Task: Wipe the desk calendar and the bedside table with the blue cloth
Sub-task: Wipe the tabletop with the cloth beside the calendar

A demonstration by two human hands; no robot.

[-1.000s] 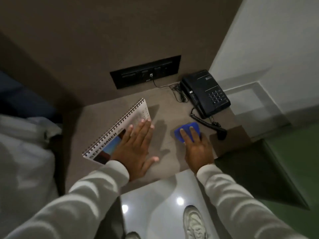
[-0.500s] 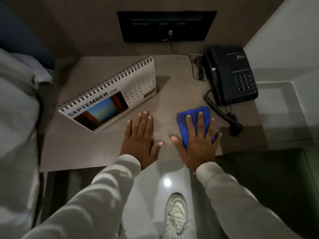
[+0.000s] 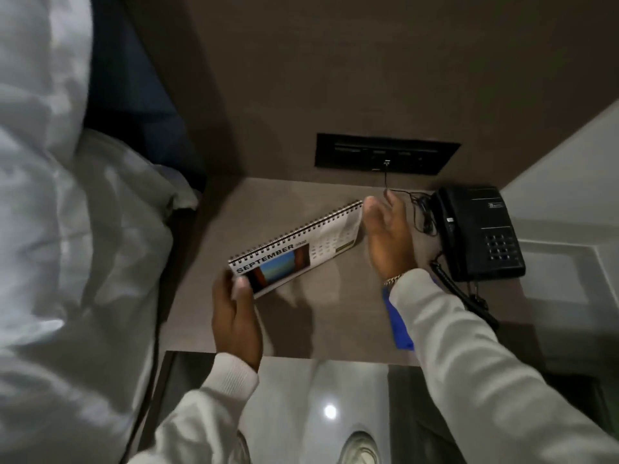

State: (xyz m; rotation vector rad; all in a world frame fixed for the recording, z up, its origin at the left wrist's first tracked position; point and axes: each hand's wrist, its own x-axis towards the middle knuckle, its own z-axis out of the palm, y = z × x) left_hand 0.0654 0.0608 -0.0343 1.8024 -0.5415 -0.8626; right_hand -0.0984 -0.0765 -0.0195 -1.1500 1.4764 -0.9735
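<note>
both hands grip the desk calendar (image 3: 294, 249) ends: left hand (image 3: 236, 316) near corner, right hand (image 3: 388, 236) far. light, stiff card; blue cloth (image 3: 398, 324) lies at the table's front edge.

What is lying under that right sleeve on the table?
A blue cloth lies on the brown bedside table, only a strip showing beside the white right sleeve. The rest of it is covered.

head view looks steeply down, close over bedside table (image 3: 335, 323).
</note>
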